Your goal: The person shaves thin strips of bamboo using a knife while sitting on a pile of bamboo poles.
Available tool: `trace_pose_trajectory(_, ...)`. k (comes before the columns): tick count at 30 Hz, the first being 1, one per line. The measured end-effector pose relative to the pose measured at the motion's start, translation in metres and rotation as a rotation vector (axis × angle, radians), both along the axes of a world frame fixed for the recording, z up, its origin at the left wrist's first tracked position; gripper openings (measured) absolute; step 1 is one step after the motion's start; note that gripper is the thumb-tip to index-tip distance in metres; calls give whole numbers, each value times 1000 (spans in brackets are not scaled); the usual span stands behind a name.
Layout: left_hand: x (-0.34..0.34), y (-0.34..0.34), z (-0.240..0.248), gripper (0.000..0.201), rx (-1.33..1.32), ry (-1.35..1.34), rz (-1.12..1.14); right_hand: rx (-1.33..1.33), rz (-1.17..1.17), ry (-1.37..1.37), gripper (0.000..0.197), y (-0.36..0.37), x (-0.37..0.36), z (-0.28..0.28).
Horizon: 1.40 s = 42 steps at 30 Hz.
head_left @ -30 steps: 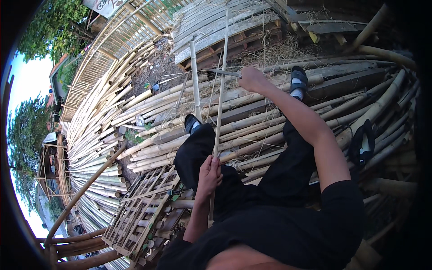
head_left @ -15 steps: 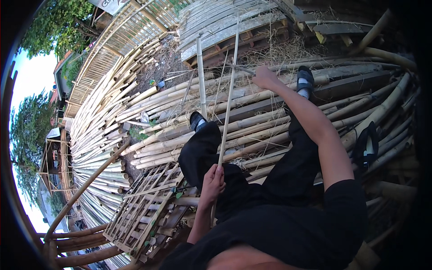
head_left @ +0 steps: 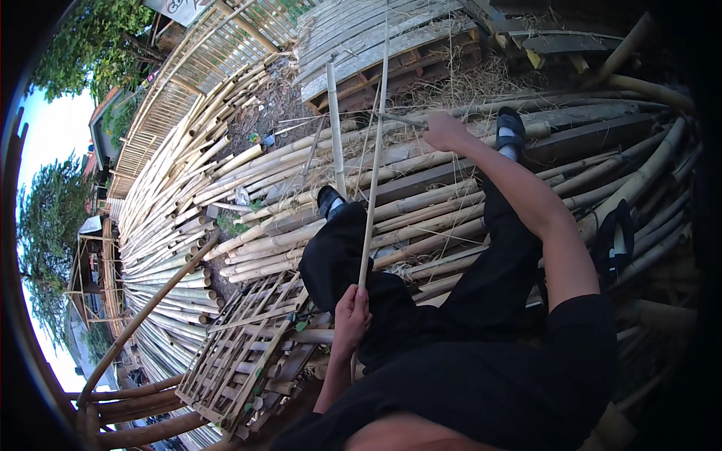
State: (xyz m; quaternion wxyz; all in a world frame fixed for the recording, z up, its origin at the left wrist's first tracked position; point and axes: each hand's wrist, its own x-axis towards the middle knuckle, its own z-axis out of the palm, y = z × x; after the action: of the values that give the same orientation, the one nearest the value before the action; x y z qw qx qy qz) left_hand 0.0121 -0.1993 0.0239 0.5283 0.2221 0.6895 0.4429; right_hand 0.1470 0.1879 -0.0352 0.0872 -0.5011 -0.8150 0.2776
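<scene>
My left hand point(head_left: 351, 319) is closed around the lower part of a long, thin bamboo strip point(head_left: 374, 173). The strip rises from my lap, leaning slightly, and its top reaches past the front of the wooden pallet. Out ahead, my right hand point(head_left: 445, 132) is closed on a knife point(head_left: 403, 119) with a narrow dark blade; the handle is hidden in my fist. The blade points left, and its tip meets or crosses the strip; whether it cuts in cannot be made out. A wider split bamboo piece point(head_left: 335, 128) stands just left of the strip, beside my left foot.
Bamboo poles point(head_left: 421, 204) lie in layers under my legs, and a large pile of poles point(head_left: 169, 218) spreads out at left. A slatted wooden pallet point(head_left: 391, 45) sits ahead, with dry shavings point(head_left: 470, 79) beside it. A bamboo lattice point(head_left: 233, 353) lies at lower left.
The strip's upper part has shifted a little left. My left hand has come slightly down and left, while my right hand with the knife has barely moved.
</scene>
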Motion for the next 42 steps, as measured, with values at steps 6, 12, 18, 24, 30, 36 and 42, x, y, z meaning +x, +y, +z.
trace_pose_trajectory(6,9,13,9,22,17,36,9,51,313,-111,29,-23,-24,12)
trace_pose_trajectory(12,10,13,8,24,16,-10,12,0,151,-100,28,-18,-25,21)
trace_pose_trajectory(18,9,11,2,25,53,11,26,5,305,-56,29,-45,-43,10)
trace_pose_trajectory(24,10,-6,1,25,-3,1,22,-59,72,-62,33,-2,-16,1)
trace_pose_trajectory(30,9,-4,-1,25,26,59,-20,-103,86,-83,35,11,-19,-12)
trace_pose_trajectory(36,10,-9,2,25,-58,40,-38,-75,-118,-48,33,30,8,-30)
trace_pose_trajectory(42,9,-8,12,24,-42,-33,-5,-50,168,18,31,-3,-8,-9)
